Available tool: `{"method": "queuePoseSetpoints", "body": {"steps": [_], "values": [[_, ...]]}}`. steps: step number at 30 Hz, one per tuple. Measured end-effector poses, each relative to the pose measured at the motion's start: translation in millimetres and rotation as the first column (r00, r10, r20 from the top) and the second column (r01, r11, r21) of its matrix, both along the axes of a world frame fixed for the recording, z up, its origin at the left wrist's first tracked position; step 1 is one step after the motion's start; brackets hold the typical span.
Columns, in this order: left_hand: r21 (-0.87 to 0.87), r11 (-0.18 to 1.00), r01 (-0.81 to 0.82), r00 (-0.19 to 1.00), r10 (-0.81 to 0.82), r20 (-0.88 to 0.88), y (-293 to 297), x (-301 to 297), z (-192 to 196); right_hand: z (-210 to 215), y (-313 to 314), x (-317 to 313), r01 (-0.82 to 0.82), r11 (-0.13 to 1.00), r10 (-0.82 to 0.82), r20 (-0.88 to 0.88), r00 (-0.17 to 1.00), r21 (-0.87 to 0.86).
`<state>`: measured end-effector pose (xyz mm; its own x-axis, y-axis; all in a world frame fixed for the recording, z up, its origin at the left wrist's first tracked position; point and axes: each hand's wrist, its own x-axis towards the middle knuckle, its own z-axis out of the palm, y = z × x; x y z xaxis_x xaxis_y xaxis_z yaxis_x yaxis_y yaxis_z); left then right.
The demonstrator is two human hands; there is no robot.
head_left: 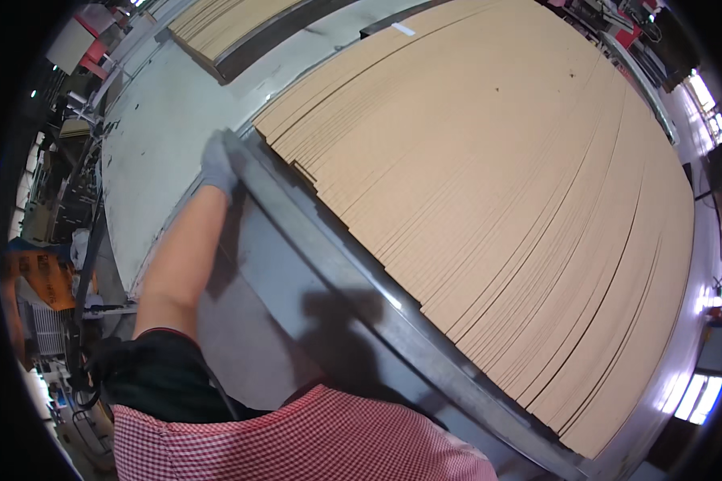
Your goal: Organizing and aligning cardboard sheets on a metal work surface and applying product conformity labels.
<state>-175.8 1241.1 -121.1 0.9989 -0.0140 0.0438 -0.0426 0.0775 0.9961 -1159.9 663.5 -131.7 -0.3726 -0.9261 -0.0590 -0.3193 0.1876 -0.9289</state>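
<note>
Cardboard sheets (489, 200), brown and flat, lie shingled in a broad fan that fills the picture from twelve o'clock round to about five o'clock, each sheet's edge showing as a thin dark curve. Their near edges butt against a long grey metal rail (353, 280), which runs slantwise from about ten o'clock of centre down to five o'clock at the rim. The left hand (217, 164), in a grey glove, sits at the rail's upper end, at roughly ten o'clock from the middle of the picture; its fingers curl over the rail's end, so it looks closed on the rail, though the fingertips themselves are hidden behind the metal. The bare left forearm stretches back from it toward seven o'clock, ending in a dark sleeve. The right hand is out of view. A red-and-white checked shirt (297, 445) fills the six o'clock edge. Between the forearm and the rail lies a grey metal table (257, 321) with a dark shadow across it. Beyond the hand, toward eleven o'clock, a pale grey surface (160, 136) spreads out, and a second stack (217, 24) of brown sheets sits at the top edge. An orange crate (44, 276) shows at nine o'clock near the rim.
</note>
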Motion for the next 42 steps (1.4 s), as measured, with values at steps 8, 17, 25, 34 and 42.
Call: {"method": "queuePoseSetpoints", "body": {"steps": [8, 17, 25, 34, 42], "values": [[-0.51, 0.852, -0.118, 0.936, -0.076, -0.344, -60, -30, 50, 6, -6, 3, 0.021, 0.999, -0.021, -0.014, 1.0, -0.028], [-0.053, 0.99, -0.129, 0.991, 0.127, -0.039, -39, 30, -7, -8, -29, 18, -0.007, 1.0, 0.006, -0.014, 1.0, -0.024], [0.11, 0.98, -0.164, 0.986, 0.159, 0.053, -66, 51, -22, -5, -38, 11, 0.023, 0.998, -0.025, -0.032, 0.999, -0.065], [-0.225, 0.939, -0.26, 0.966, 0.254, -0.056, -103, 32, 18, -20, -67, -8, -0.005, 0.996, 0.005, -0.003, 1.0, -0.085], [0.722, 0.641, -0.26, 0.893, -0.125, 0.433, -109, 49, -21, -28, -137, -154, -0.163, 0.986, 0.146, -0.295, 0.944, -0.033]]}}
